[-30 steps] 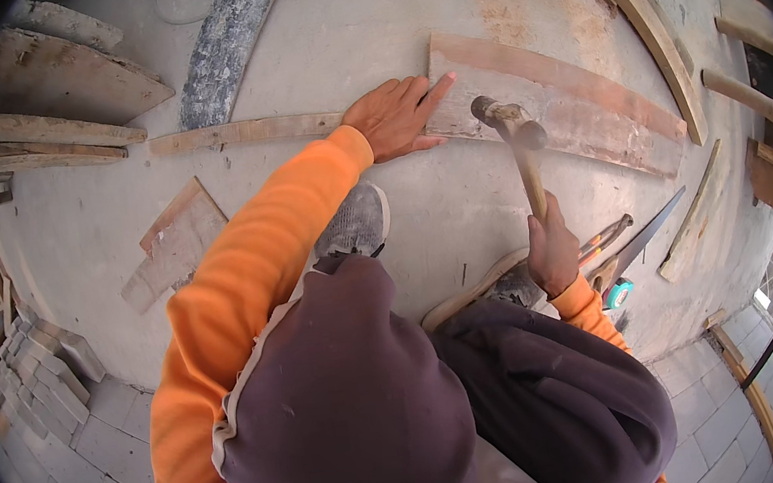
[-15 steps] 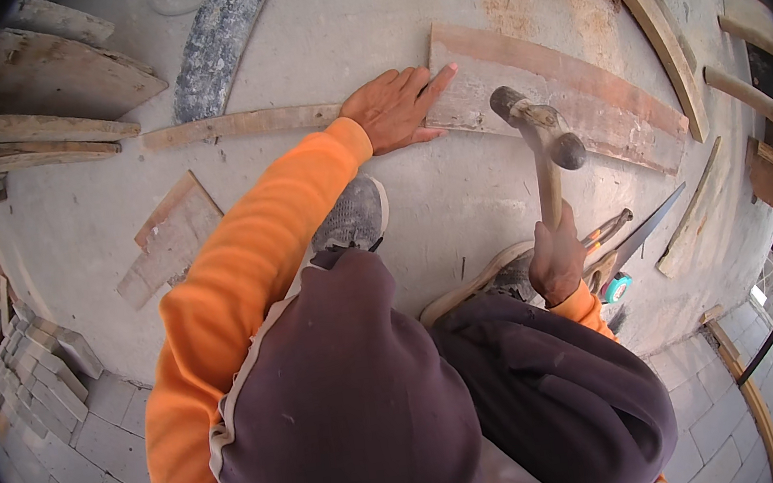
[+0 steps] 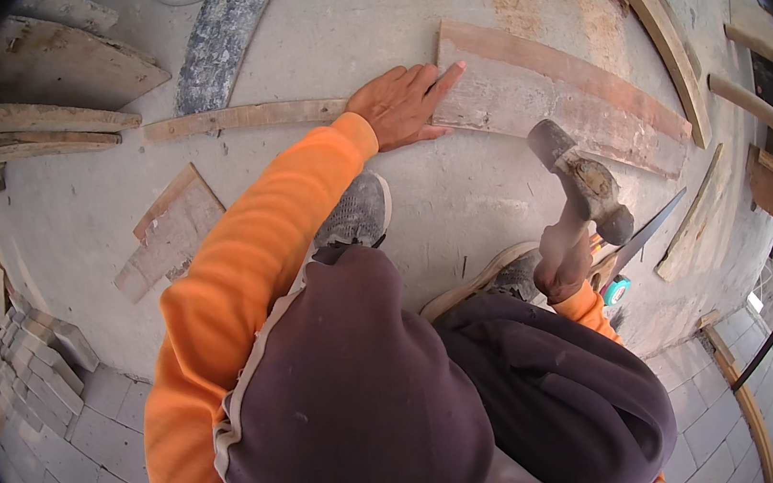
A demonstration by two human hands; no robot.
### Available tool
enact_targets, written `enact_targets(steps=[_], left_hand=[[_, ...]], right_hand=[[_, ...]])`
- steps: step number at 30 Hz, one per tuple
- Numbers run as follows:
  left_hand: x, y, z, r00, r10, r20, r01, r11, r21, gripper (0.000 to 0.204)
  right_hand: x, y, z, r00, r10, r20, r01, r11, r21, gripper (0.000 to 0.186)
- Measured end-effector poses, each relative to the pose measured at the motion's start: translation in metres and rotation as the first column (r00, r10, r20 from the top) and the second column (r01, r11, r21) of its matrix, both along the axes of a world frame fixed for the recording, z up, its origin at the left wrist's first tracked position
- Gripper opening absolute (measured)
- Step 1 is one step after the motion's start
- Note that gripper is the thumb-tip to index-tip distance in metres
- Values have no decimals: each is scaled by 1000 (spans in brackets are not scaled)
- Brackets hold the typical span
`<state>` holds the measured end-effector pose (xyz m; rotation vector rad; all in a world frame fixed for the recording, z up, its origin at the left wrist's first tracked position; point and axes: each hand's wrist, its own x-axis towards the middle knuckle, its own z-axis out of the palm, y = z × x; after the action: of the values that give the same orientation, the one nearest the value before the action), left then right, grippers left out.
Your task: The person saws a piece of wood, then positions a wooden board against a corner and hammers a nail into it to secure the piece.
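My left hand (image 3: 397,107) lies flat with its fingers spread, where a narrow wooden strip (image 3: 246,118) meets the left end of a wide, worn plank (image 3: 549,86). The fingertips rest on that plank's end; the palm hides the strip's right end. On the right, my right hand (image 3: 563,266) is closed round the handle of a hammer (image 3: 584,181). The hammer is tilted back, its dark metal head close above the fist and apart from the plank. Part of the handle is smeared by motion.
Beside my right hand lie a handsaw (image 3: 648,233) and a turquoise tape measure (image 3: 616,289). A broken board piece (image 3: 175,231) lies left of my shoe (image 3: 351,215). Several planks (image 3: 53,118) sit at the far left, grey blocks (image 3: 35,367) lower left, and a long timber (image 3: 659,24) at the right.
The hammer has swung back toward me, its head now nearer my right fist and away from the plank. My left hand stays on the plank's end.
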<state>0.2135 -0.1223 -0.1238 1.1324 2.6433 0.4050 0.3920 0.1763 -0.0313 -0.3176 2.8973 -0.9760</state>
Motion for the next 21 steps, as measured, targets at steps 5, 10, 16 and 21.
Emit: enact_targets(steps=[5,10,16,21], left_hand=[[0,2,4,1000,-9,21,10,998,-56,92],[2,-4,-4,1000,4,-24,-4,999,37,98],[-1,1,3,999,-13,-36,13,1000,-20,92],[2,-3,9,1000,-14,19,16,997,-79,92]], right_hand=[[-10,4,-16,961,4,276,-21,998,57,51],[-12,-7,11,992,-44,114,43,999,18,46],[-20,11,-25,934,86,346,-149,975,162,49],[-16,1,-13,987,-40,158,24,995,102,48]])
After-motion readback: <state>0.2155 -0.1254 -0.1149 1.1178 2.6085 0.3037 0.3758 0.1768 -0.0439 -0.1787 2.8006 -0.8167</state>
